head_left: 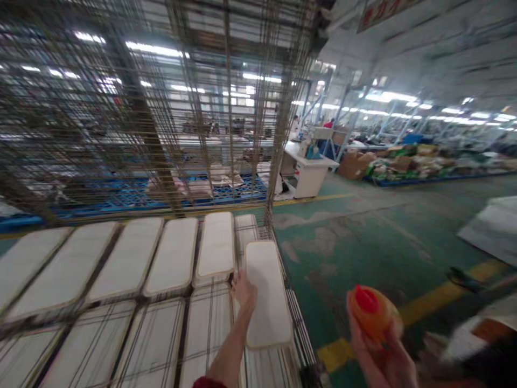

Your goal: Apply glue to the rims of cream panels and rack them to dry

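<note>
My left hand (pixel 244 292) reaches over a wire rack and lies at the left edge of a white panel (pixel 266 296), a rounded rectangle with a yellowish rim. Its fingers are bent round that edge, though their tips are blurred and partly hidden. This panel lies at the rack's right side, above the wires. Out to the right, over the floor, my right hand (pixel 383 350) is closed around a rounded orange container (pixel 377 312) with a red tip on top. Motion blurs it, and its exact kind does not show.
More white panels (pixel 173 256) lie in rows on the rack, the nearer ones under wires. Upright wire mesh (pixel 226 108) rises behind. Beyond are a white machine table (pixel 311 172), cartons (pixel 355 164) and heaped goods on a blue pallet. Yellow lines (pixel 335 353) mark the green floor.
</note>
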Available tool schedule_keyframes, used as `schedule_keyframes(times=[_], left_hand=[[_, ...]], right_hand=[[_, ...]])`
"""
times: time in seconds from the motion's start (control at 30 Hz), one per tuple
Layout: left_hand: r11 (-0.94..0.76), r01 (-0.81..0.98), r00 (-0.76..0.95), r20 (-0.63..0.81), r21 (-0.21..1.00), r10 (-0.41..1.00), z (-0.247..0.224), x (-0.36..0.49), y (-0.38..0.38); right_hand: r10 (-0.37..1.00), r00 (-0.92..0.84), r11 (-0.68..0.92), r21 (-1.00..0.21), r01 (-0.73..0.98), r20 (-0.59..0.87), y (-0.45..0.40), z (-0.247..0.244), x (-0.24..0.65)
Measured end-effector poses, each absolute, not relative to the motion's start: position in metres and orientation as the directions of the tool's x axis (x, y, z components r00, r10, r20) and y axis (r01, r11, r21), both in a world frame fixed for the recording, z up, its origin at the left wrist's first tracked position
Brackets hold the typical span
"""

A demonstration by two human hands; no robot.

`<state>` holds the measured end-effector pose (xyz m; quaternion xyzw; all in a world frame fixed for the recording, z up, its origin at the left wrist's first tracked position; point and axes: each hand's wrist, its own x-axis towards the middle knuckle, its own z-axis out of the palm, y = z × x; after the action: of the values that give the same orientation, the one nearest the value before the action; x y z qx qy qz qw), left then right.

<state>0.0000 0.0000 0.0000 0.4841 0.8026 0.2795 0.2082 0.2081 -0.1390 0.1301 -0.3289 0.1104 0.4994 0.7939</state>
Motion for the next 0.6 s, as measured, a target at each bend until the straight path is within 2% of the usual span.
schedule_keyframes(times=[0.1, 0.2, 0.27, 0.3, 0.33, 0.37, 0.43, 0.53, 0.6], left_hand=[[0.372, 0.708, -0.403, -0.091, 0.600, 0.911, 0.007, 0.002, 0.002], [0.268, 0.668, -0.370, -0.003, 0.694, 0.929, -0.001, -0.002, -0.016], [0.114, 0.486, -0.392, 0.099, 0.867, 0.915, -0.018, -0.006, -0.046], [0.116, 0.321, -0.448, 0.043, 0.940, 0.893, -0.029, -0.008, -0.066], [0.192, 0.115, -0.508, -0.108, 0.975, 0.855, -0.041, -0.008, -0.087], [0.295, -0.124, -0.490, -0.317, 0.947, 0.812, -0.051, -0.008, -0.109], [0.462, -0.531, -0.337, -0.677, 0.711, 0.654, -0.064, -0.002, -0.147], [0.483, -0.705, -0.214, -0.806, 0.519, 0.553, -0.061, 0.013, -0.174], [0.443, -0.758, -0.208, -0.821, 0.479, 0.532, -0.052, 0.023, -0.172]], right_hand=[[0.751, 0.420, 0.232, -0.392, -0.890, -0.510, -0.137, 0.126, 0.193], [0.737, 0.352, 0.213, -0.295, -0.931, -0.577, -0.137, 0.124, 0.185], [0.711, 0.316, 0.232, -0.215, -0.949, -0.628, -0.140, 0.122, 0.184], [0.704, 0.301, 0.241, -0.182, -0.953, -0.644, -0.141, 0.121, 0.185], [0.703, 0.283, 0.242, -0.156, -0.958, -0.652, -0.142, 0.120, 0.186], [0.707, 0.266, 0.235, -0.137, -0.962, -0.656, -0.144, 0.120, 0.188], [0.720, 0.233, 0.203, -0.123, -0.972, -0.654, -0.146, 0.119, 0.193], [0.744, 0.203, 0.144, -0.143, -0.979, -0.637, -0.151, 0.121, 0.202], [0.754, 0.184, 0.121, -0.142, -0.983, -0.630, -0.155, 0.123, 0.208]])
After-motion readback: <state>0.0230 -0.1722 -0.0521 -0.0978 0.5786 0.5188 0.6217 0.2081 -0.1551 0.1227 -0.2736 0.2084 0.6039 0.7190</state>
